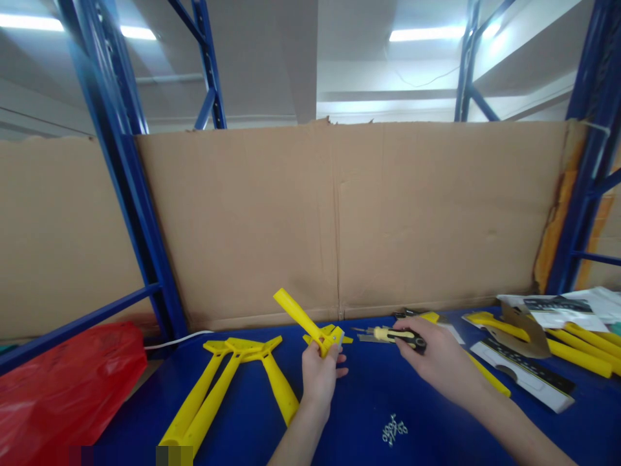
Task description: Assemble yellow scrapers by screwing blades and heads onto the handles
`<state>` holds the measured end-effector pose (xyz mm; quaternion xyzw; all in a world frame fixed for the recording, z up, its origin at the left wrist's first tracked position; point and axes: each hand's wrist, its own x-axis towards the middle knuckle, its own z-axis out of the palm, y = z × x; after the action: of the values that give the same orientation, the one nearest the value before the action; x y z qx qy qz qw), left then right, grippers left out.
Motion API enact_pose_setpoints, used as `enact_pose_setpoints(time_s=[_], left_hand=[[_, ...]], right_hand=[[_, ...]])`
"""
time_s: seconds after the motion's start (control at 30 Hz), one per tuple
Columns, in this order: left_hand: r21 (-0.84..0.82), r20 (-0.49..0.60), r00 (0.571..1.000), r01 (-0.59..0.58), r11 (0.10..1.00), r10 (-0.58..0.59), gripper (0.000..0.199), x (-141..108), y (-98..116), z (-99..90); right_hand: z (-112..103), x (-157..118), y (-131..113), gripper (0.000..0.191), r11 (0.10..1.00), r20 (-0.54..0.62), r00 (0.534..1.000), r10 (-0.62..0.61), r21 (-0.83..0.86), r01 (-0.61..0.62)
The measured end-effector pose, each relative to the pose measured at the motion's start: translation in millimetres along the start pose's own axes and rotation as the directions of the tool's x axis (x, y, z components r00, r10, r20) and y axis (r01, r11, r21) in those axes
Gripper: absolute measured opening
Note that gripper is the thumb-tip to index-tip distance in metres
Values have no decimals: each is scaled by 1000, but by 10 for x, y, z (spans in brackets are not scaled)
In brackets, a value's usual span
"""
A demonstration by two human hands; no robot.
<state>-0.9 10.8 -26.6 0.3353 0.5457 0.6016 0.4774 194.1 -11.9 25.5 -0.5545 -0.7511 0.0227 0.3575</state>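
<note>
My left hand [320,375] is closed around a yellow plastic handle [297,314], its long grip slanting up and left. At the handle's head, by my thumb, a small pale, shiny part shows. My right hand [434,353] grips a screwdriver [385,334] with a cream and black handle, its thin shaft pointing left toward the yellow piece, apart from it. Just below that shaft is a flat greyish strip, partly hidden. Under my hands, a small pile of screws and nuts [394,430] lies on the blue tabletop [359,414].
Several more yellow handles [213,404] with flared heads lie to the left. A red plastic bag [72,395] sits at far left. On the right are yellow tubes [579,357], a black and white package [524,374] and plastic wrapping. Cardboard [252,226] walls the back between blue rack posts [130,181].
</note>
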Motion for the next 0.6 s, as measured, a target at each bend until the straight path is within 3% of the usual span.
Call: enact_pose_setpoints(time_s=[0.23, 0.6], left_hand=[[23, 6, 1000, 8, 1000, -9, 7, -4, 21, 16], [57, 18, 1000, 5, 998, -6, 9, -1, 11, 24]], right_hand=[[-65, -50, -120, 17, 981, -27, 992, -125, 147, 128], [-11, -74, -136, 15, 965, -58, 974, -219, 138, 225]])
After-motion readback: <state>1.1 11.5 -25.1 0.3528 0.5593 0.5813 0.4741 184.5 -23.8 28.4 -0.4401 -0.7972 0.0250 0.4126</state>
